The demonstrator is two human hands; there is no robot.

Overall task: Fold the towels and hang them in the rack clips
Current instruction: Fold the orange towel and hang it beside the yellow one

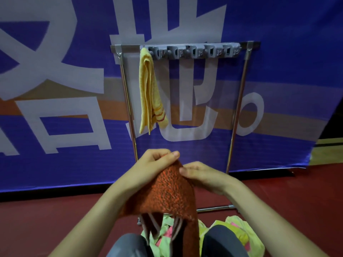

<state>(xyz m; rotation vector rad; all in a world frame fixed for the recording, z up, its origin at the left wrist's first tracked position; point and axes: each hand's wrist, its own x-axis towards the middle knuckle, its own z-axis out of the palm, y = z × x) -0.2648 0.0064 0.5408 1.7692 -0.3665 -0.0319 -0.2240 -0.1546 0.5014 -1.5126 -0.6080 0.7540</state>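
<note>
Orange towel [167,191] pinched between both hands [154,162] [202,175].

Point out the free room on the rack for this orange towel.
Free: the clip strip right of the yellow towel through to the right post, with open space beneath. Also bare red floor left of the rack's base. Crowded: the leftmost clip, taken by that towel, and the cloth pile by the knees.

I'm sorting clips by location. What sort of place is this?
Probably a hall or staged set-up rather than a home: a big blue printed banner serves as backdrop, the floor is plain red, and a free-standing metal rack with a grey clip strip stands before it.
</note>
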